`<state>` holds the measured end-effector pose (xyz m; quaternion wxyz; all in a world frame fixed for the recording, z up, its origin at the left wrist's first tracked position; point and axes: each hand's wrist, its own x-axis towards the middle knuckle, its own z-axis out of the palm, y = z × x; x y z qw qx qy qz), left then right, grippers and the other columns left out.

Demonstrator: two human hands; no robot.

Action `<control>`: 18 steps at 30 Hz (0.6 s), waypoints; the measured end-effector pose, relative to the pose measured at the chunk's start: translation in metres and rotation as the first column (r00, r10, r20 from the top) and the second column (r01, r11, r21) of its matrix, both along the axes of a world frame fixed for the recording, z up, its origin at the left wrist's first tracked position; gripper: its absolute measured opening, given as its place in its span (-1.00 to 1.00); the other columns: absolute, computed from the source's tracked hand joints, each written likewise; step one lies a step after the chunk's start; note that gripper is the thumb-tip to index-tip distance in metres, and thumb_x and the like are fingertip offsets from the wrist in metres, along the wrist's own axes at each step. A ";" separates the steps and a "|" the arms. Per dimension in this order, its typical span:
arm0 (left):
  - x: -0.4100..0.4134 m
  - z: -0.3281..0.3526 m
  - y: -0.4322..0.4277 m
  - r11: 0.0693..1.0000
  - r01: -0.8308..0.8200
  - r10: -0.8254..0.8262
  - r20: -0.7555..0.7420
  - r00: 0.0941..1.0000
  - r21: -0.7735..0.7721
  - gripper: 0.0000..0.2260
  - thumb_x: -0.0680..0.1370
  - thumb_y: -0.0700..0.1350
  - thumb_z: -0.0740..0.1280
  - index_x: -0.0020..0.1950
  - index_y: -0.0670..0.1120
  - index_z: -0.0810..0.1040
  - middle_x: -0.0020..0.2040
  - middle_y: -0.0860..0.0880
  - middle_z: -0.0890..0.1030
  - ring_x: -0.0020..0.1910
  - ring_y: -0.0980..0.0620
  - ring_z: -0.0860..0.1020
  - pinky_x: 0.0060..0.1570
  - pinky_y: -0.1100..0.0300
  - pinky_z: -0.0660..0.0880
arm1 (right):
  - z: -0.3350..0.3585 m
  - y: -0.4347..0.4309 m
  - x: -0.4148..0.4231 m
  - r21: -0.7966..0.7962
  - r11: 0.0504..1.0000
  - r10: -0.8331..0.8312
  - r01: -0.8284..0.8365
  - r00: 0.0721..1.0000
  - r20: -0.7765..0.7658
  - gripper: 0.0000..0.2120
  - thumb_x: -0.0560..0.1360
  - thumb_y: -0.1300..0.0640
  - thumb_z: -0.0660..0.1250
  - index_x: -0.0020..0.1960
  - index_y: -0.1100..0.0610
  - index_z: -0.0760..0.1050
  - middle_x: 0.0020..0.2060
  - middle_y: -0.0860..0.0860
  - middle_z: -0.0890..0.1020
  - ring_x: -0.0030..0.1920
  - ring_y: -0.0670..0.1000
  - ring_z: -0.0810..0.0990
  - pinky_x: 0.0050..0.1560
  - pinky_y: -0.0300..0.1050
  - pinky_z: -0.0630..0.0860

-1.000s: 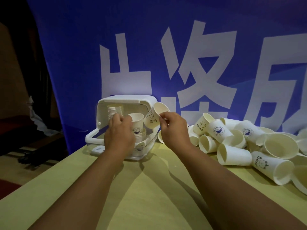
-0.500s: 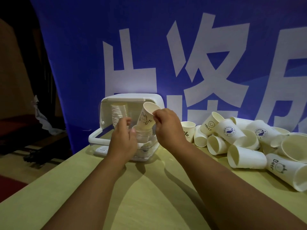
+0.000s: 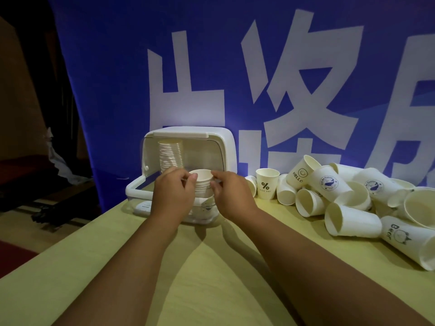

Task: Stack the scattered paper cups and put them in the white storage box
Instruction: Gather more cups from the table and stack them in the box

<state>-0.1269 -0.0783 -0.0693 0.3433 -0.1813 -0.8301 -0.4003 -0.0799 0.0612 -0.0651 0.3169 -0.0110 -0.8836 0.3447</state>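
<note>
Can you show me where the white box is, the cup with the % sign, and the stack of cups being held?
box (image 3: 181,132), head view, on its white top edge.
% cup (image 3: 266,185), head view, on its printed side.
stack (image 3: 202,179), head view, on the top cup.

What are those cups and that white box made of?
The cups look like matte white paper, probably: thin rolled rims and printed pictures. The white box looks like smooth plastic, with rounded moulded corners and a soft sheen.
</note>
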 end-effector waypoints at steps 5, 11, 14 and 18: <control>0.001 0.001 -0.001 1.000 0.001 -0.001 0.028 1.000 0.000 -0.85 0.60 -0.04 0.41 -0.04 -0.10 0.70 -0.10 -0.02 0.63 -0.12 0.00 0.58 -0.16 0.14 0.46 | -0.005 0.001 -0.002 -0.019 1.000 -0.011 0.012 1.000 0.024 -0.65 0.62 0.12 0.31 0.40 0.03 0.50 0.21 -0.02 0.64 0.12 -0.03 0.61 -0.15 -0.49 0.31; 0.014 0.006 -0.001 1.000 -0.007 0.007 0.000 1.000 0.009 -0.90 0.61 0.00 0.39 -0.07 0.02 0.58 0.02 0.02 0.55 -0.08 0.00 0.55 -0.25 0.19 0.49 | 0.004 0.000 0.013 -0.104 0.994 -0.036 0.035 0.999 -0.014 -0.72 0.60 0.09 0.35 0.30 0.01 0.54 0.11 -0.07 0.67 -0.05 -0.13 0.59 -0.19 -0.44 0.38; 0.027 0.014 0.002 0.996 0.065 -0.067 -0.036 0.997 -0.057 -0.81 0.60 0.05 0.35 -0.20 0.08 0.49 -0.21 0.10 0.54 -0.24 0.07 0.52 -0.35 0.23 0.36 | 0.022 0.009 0.027 -0.078 0.995 -0.071 0.069 0.997 -0.020 -0.89 0.59 0.10 0.35 0.07 0.03 0.62 -0.16 -0.11 0.63 -0.22 -0.16 0.56 -0.16 -0.32 0.50; 0.057 0.025 0.017 0.969 0.202 -0.204 0.001 0.979 -0.145 -0.75 0.59 0.07 0.35 -0.28 0.09 0.48 -0.37 0.11 0.52 -0.34 0.09 0.50 -0.36 0.20 0.38 | 0.054 0.029 0.060 -0.037 0.991 -0.127 0.125 0.989 -0.072 -0.90 0.58 0.12 0.35 0.00 0.09 0.64 -0.23 -0.11 0.60 -0.25 -0.16 0.54 -0.26 -0.37 0.39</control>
